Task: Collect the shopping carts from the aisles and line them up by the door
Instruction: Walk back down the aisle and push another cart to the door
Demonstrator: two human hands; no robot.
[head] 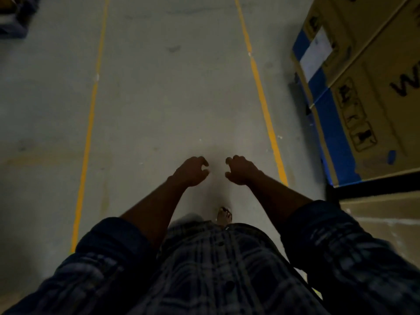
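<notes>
Two hands reach out over the concrete floor [170, 98] and touch nothing. The left hand [192, 170] and the right hand [241, 170] sit side by side, near each other but apart. On each the fingers curl loosely downward with a narrow gap to the thumb, and neither holds anything. Both plaid sleeves [109, 246] are pushed up to the elbow. Where the shopping carts stand cannot be told from this view.

Two yellow lines, one on the left [91, 114] and one on the right [261, 92], mark a lane running ahead. One sandalled foot [225, 215] shows below the hands. Stacked cardboard boxes [375, 98] stand just beyond the right line. They carry a blue band [329, 114], a white label [316, 53] too blurred to read, a column of handling pictograms [354, 114], and a large dark "W" [406, 84] cut off by the frame edge.
</notes>
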